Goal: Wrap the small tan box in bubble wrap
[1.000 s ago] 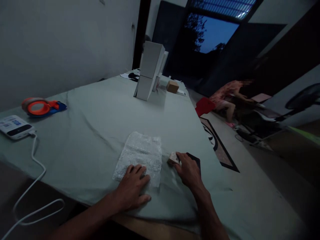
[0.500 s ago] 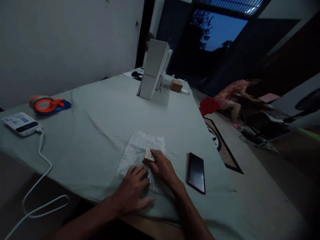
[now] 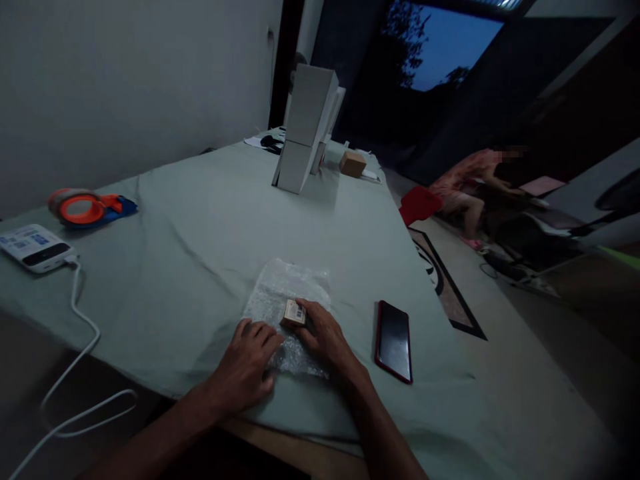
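Observation:
A small box [image 3: 294,313] with a printed label rests on a sheet of bubble wrap [image 3: 270,290] near the front of the table. My right hand [image 3: 323,330] grips the box from its right side, thumb toward me and fingers over the far edge. At the wrap's lower left edge lies my left hand [image 3: 247,363], palm down, fingers slightly bent and apart, holding nothing that I can see. It covers part of the wrap's left border.
To the right lies a phone [image 3: 393,341]. An orange and blue tape dispenser [image 3: 83,208] and a white device [image 3: 37,248] with a cable are at left. Farther back stand tall white boxes [image 3: 307,127] and a brown box [image 3: 353,164]. A seated person [image 3: 467,180] is at right.
My left hand has shifted left, away from the box, to the edge of the bubble wrap. The right hand keeps hold of the box, which has moved slightly left.

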Demonstrator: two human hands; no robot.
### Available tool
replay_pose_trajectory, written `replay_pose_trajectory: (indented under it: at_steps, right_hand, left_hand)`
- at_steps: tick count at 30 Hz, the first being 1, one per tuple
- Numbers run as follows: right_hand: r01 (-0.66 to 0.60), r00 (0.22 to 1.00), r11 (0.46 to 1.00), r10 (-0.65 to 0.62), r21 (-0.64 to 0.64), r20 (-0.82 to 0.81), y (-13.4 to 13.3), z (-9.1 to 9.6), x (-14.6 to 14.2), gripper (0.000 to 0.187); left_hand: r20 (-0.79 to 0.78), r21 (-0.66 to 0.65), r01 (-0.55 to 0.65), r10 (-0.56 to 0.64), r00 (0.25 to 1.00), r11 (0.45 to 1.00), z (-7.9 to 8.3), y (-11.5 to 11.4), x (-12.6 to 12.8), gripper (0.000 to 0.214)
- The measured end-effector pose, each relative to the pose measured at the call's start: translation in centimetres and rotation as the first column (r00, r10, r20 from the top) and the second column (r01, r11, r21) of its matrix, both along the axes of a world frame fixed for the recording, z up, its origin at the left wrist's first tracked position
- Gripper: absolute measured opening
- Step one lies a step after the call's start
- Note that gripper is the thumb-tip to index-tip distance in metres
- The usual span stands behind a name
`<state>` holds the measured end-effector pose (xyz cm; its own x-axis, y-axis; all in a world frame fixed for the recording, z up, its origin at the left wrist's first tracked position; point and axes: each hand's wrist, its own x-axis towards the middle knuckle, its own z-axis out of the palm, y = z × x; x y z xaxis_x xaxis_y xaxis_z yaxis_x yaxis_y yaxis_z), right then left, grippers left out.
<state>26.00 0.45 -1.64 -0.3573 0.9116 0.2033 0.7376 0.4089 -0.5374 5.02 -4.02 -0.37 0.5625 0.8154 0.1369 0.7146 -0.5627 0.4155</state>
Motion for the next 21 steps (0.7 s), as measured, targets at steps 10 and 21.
replay_pose_trajectory:
  at_steps: [10, 21]
  right_hand:
    - [-0.145, 0.985, 0.987, 0.151, -0.074, 0.085, -3.3, 5.7, 1.3, 0.076]
    - [0.135, 0.981, 0.978, -0.155, -0.160, -0.116, 1.0, 3.9, 1.2, 0.011]
  left_hand:
    - [0.140, 0.134, -0.040, 0.021, 0.990, 0.990, 0.2, 2.2, 0.7, 0.014]
    - [0.156, 0.016, -0.140, 0.136, 0.978, 0.990, 2.0, 6.2, 1.3, 0.025]
